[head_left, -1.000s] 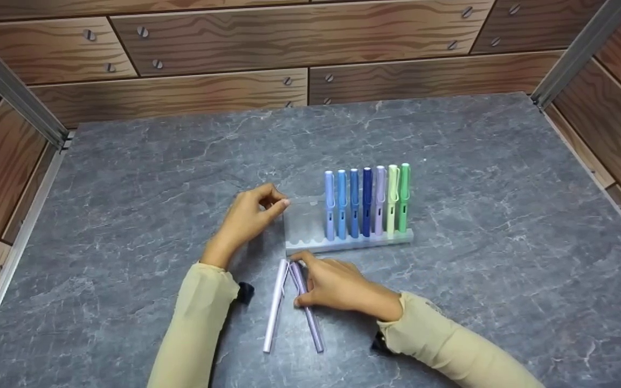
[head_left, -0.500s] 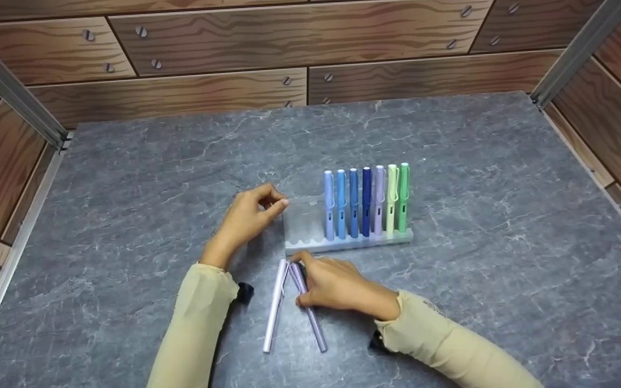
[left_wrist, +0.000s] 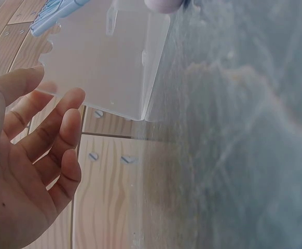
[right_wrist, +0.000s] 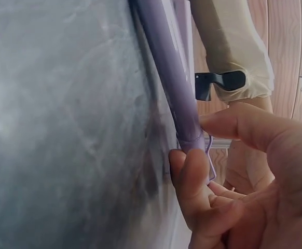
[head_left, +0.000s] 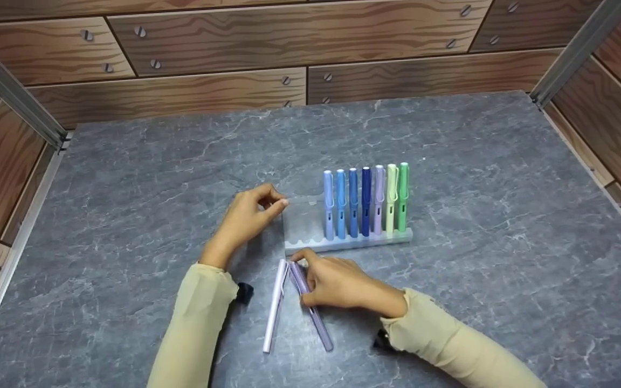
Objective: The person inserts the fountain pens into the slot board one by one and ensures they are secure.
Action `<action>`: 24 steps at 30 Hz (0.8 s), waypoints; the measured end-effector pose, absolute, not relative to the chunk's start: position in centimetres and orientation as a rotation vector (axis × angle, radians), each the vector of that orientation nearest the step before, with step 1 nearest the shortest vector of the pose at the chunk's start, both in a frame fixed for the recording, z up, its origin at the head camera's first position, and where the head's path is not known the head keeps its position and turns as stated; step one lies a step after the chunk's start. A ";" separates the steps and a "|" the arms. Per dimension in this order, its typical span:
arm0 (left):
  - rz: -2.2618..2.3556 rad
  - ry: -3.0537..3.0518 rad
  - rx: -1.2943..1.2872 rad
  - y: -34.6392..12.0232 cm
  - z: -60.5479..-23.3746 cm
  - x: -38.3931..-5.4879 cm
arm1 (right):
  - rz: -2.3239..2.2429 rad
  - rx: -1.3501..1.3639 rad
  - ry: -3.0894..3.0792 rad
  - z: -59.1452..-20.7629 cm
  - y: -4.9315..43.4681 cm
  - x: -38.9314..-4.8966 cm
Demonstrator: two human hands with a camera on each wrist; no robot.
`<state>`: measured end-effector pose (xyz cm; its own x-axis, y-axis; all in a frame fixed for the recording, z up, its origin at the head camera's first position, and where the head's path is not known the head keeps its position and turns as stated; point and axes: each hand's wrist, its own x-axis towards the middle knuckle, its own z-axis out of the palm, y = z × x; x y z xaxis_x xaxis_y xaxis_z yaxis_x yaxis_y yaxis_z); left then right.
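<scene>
A clear plastic pen stand [head_left: 304, 218] stands mid-table, holding a row of upright pens in blues, lilac, pale yellow-green and green. Its left grooves are bare. My left hand [head_left: 251, 215] pinches the stand's upper left corner between thumb and index finger; the left wrist view shows the other fingers loosely bent beside the clear panel [left_wrist: 99, 62]. In front of the stand, my right hand [head_left: 337, 283] holds a purple pen [head_left: 320, 326] with thumb and fingers around its cap end, its barrel pointing toward me. Left of it lies a pale lilac pen [head_left: 274, 307], both cap ends close together.
The grey marbled tabletop [head_left: 154, 172] extends around the stand. Wood-patterned panels [head_left: 224, 48] border it at the back and sides, with metal rails at the corners. A black wrist device [head_left: 245, 293] sits at the left sleeve's cuff.
The purple pen's near end has swung to the right, widening its angle with the lilac pen. My right thumb has shifted slightly right with it. The left hand and stand stay put.
</scene>
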<state>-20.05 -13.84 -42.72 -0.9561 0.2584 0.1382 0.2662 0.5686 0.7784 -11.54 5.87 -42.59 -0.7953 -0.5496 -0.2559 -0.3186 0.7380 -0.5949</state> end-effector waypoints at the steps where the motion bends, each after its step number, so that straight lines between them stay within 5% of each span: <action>1: -1.382 -2.777 -0.460 -13.8 -42.7 -20.0 | -0.771 -0.666 2.511 -42.5 5.9 -11.5; 24: -1.387 -2.774 -0.454 -13.8 -42.7 -20.0 | -1.077 -0.718 2.452 -39.4 7.4 -11.8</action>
